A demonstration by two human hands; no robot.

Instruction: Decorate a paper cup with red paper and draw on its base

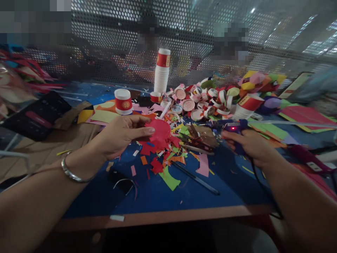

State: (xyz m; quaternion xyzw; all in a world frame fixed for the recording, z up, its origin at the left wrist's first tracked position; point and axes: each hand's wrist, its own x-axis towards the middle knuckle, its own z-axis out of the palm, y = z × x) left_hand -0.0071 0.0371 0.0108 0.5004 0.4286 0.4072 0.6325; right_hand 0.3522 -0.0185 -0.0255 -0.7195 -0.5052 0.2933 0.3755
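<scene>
Between the thumb and fingers of my left hand point(126, 135) is a red paper circle point(160, 130), raised over the scraps at the middle of the table. A silver bangle point(72, 170) circles that wrist. My right hand point(250, 144) grips a dark blue hot glue gun point(233, 127) with a small red light lit on its side. Its nozzle points left toward the red circle, some way apart from it. A clear glue stick point(289, 123) sticks out of its back to the right, and its black cord hangs down below my hand.
Colourful paper scraps point(170, 177) and a pen point(196, 178) lie on the blue table point(147, 203). Behind stand a tall stack of paper cups point(161, 75), a shorter cup stack point(123, 102) and a heap of cut cup bottoms point(189, 104). A tilted cup stack point(247, 105) leans at right.
</scene>
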